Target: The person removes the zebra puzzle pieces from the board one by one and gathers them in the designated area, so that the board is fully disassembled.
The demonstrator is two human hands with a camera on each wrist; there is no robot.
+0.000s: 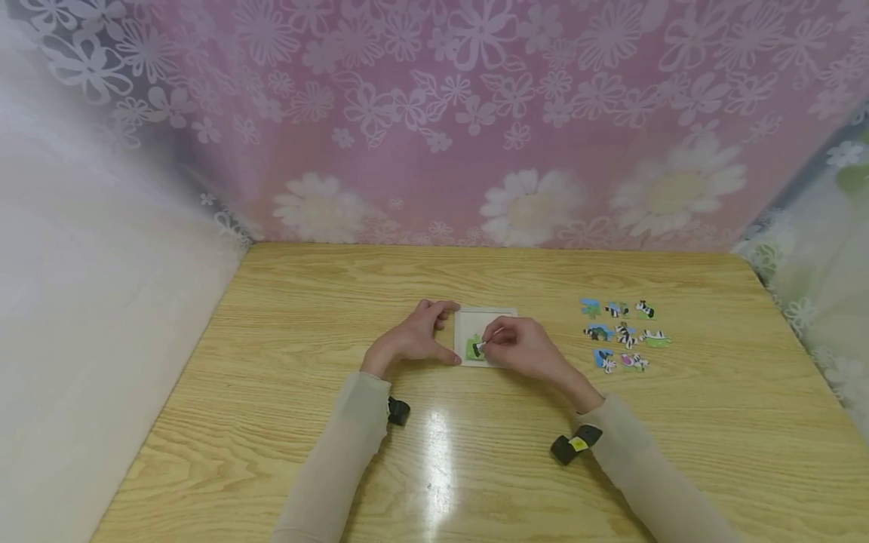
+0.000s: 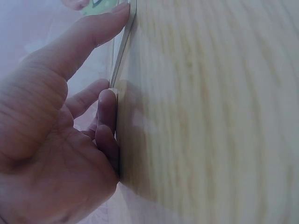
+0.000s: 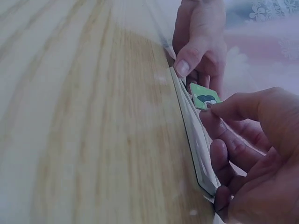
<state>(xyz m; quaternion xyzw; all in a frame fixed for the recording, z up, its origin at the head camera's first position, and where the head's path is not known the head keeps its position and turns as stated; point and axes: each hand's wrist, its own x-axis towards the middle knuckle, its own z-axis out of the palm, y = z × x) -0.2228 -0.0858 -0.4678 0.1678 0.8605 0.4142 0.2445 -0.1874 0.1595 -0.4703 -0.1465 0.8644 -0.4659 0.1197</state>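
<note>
A pale square puzzle tray (image 1: 485, 311) lies flat on the table between the two hands. My right hand (image 1: 526, 348) pinches a green puzzle piece (image 1: 473, 351) with a black-and-white figure between thumb and finger. That piece (image 3: 204, 97) is over the tray's near left corner, tilted up from it in the right wrist view. My left hand (image 1: 416, 335) steadies the tray's left side, thumb (image 2: 100, 29) at the near corner and a fingertip at the far corner. Its other fingers are bent beside the edge.
To the right of the tray, several loose puzzle pieces (image 1: 624, 334) in blue, green and black-and-white are laid out in rough rows on the wooden table (image 1: 305, 302). A pink flowered curtain (image 1: 421, 151) hangs behind the far table edge. Pale cloth (image 1: 102, 264) borders the left side.
</note>
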